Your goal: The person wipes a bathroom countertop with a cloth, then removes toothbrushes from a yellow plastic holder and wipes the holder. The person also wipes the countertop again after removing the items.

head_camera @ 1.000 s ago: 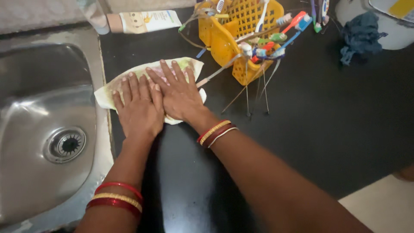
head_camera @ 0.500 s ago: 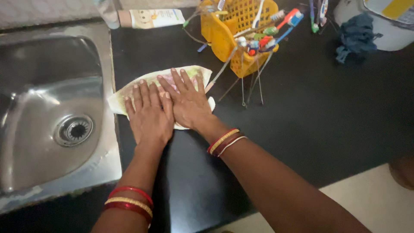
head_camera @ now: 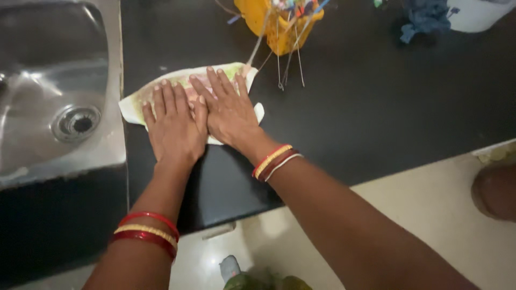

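A pale cloth with green and pink print lies flat on the black countertop, next to the sink. My left hand presses flat on it, fingers spread. Beside it my right hand also lies flat on the cloth, fingers apart, the thumb side touching the left hand. Both wrists carry red and gold bangles. Neither hand grips anything.
A steel sink with a round drain sits at the left. A yellow basket full of brushes and thin wires stands just beyond the cloth. A blue rag lies at the back right. Pale floor shows below the counter edge.
The view has shifted and tilted down, so more floor shows. Both hands stay flat on the cloth in about the same place.
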